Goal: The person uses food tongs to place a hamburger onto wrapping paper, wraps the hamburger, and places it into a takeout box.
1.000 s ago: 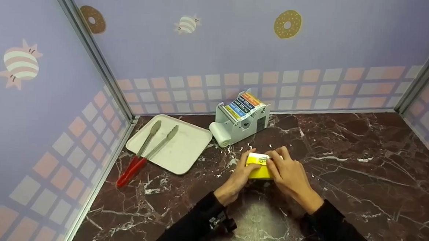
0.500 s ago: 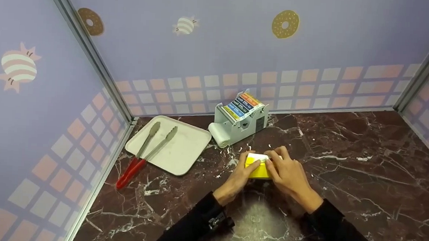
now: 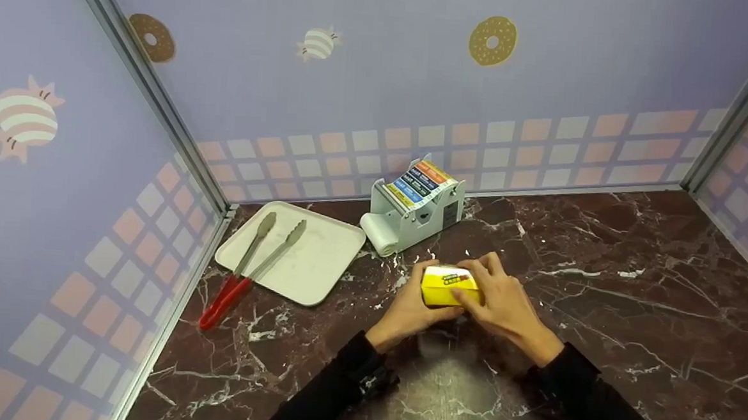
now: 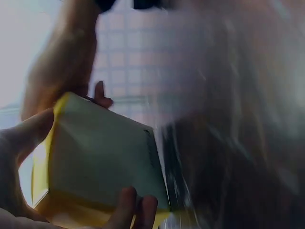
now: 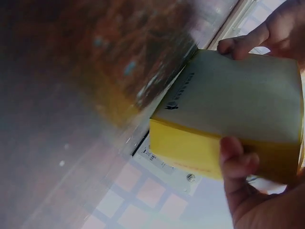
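Note:
Between both hands is a small yellow and white paper box (image 3: 440, 295), its dark printing facing up in the head view. The left hand (image 3: 411, 309) grips its left side, thumb along the near edge. On the opposite side the right hand (image 3: 509, 300) holds it, with the thumb on the yellow front face. Both wrist views show the pale underside of the box (image 4: 105, 148), with fingertips (image 5: 233, 152) of the right hand pressed against a yellow side. The box is close over the dark marbled tabletop (image 3: 598, 324).
A white label dispenser (image 3: 449, 219) with colourful labels stands behind the hands. To the left lies a cream tray (image 3: 326, 259), with red-handled tongs (image 3: 223, 303) resting across its edge. Purple walls (image 3: 395, 57) close off the back and sides.
The box has tilted so that its printed top and front show more. The left thumb has slid down from the top to the near lower edge. The view has shifted slightly.

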Action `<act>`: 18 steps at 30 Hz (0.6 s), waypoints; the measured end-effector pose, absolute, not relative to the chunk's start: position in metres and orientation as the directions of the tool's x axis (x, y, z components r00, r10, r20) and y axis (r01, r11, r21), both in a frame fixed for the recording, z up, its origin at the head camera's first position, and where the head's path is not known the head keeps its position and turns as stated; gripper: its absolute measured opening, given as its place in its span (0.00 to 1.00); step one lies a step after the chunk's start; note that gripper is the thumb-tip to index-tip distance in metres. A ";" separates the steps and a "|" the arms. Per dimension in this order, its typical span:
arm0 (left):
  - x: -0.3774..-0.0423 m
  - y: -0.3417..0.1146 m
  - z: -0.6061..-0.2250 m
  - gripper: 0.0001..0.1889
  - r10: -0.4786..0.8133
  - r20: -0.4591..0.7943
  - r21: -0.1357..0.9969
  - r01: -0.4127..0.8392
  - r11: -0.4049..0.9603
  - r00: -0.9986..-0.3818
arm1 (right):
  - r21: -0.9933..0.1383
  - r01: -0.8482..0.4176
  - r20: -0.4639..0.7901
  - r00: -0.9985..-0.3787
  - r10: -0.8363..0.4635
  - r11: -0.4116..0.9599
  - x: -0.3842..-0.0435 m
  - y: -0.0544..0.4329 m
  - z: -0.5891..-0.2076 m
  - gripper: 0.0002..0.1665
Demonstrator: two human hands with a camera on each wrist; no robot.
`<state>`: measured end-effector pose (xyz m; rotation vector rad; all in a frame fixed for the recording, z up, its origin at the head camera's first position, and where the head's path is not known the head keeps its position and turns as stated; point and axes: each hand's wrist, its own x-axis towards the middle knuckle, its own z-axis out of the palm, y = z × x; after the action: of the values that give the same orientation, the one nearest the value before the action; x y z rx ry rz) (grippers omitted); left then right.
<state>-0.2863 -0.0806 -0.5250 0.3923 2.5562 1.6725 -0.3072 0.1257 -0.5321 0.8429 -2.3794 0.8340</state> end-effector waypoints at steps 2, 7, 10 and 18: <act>-0.289 -0.086 -0.525 0.49 0.240 0.117 0.869 0.217 0.444 -0.964 | -0.397 -0.698 0.576 -0.695 -0.430 0.596 -0.308 0.127 -0.532 0.37; -0.296 -0.097 -0.524 0.47 0.253 0.127 0.870 0.231 0.437 -0.959 | -0.433 -0.718 0.557 -0.689 -0.464 0.545 -0.310 0.129 -0.532 0.55; -0.300 -0.100 -0.522 0.45 0.256 0.118 0.873 0.223 0.433 -0.959 | -0.475 -0.693 0.560 -0.714 -0.422 0.542 -0.309 0.130 -0.531 0.56; -0.302 -0.100 -0.522 0.27 0.216 0.096 0.914 0.172 0.368 -0.972 | -0.544 -0.639 0.550 -0.761 -0.344 0.544 -0.305 0.129 -0.528 0.54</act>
<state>-0.3023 -0.1002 -0.5218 0.3648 2.5647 1.7058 -0.3052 0.1289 -0.5279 0.8047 -2.4054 1.0717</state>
